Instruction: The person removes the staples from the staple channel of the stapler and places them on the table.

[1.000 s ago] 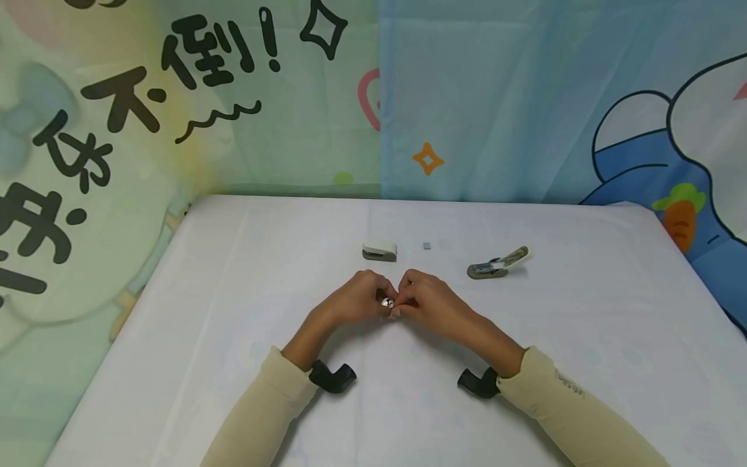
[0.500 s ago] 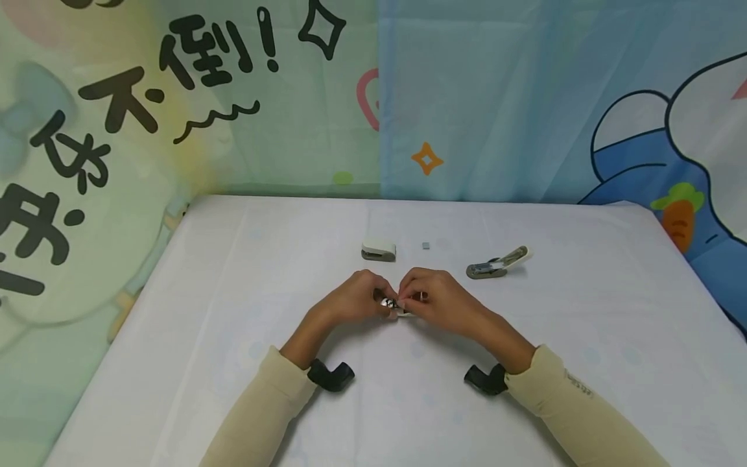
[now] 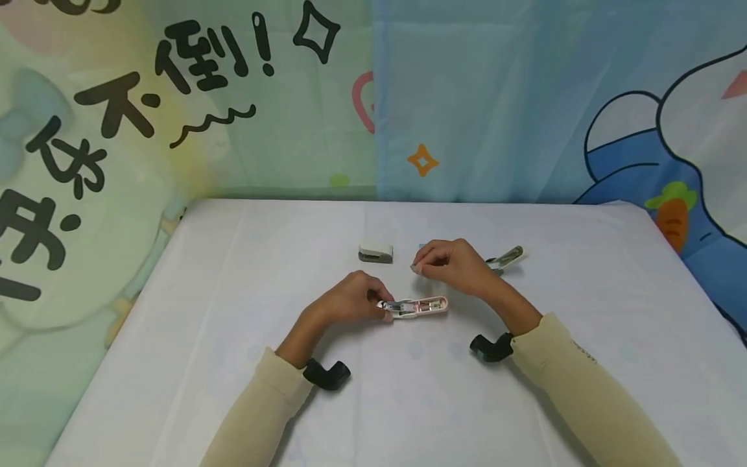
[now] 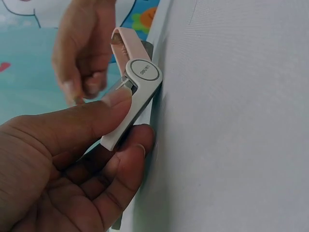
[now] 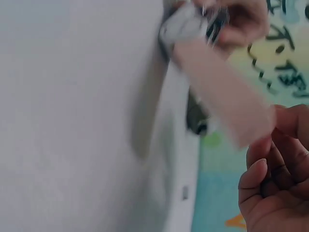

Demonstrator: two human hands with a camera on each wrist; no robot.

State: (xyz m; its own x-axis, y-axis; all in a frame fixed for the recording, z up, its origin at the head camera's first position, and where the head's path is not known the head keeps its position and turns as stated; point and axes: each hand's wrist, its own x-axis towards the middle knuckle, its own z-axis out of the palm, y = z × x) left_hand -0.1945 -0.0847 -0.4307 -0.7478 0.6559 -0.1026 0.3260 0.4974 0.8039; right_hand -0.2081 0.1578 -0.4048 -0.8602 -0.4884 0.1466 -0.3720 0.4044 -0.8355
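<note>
My left hand pinches one end of a white-and-pink stapler between thumb and fingers. The stapler is opened out, its pink arm pointing right. In the left wrist view my thumb presses the white body beside a round logo disc. My right hand is apart from the stapler, behind and above its pink arm. Thumb and fingertips meet there, with a small greyish piece showing at the tips; its kind I cannot tell. In the right wrist view the pink arm is blurred.
A closed white-and-grey stapler lies at the back of the white-covered table. Another stapler, opened, lies at the back right, partly behind my right hand. A small grey block lies between them.
My right hand has moved away from the left hand, back and to the right. The stapler's pink arm has come into view, stretched out rightward. My left hand stays nearly in place.
</note>
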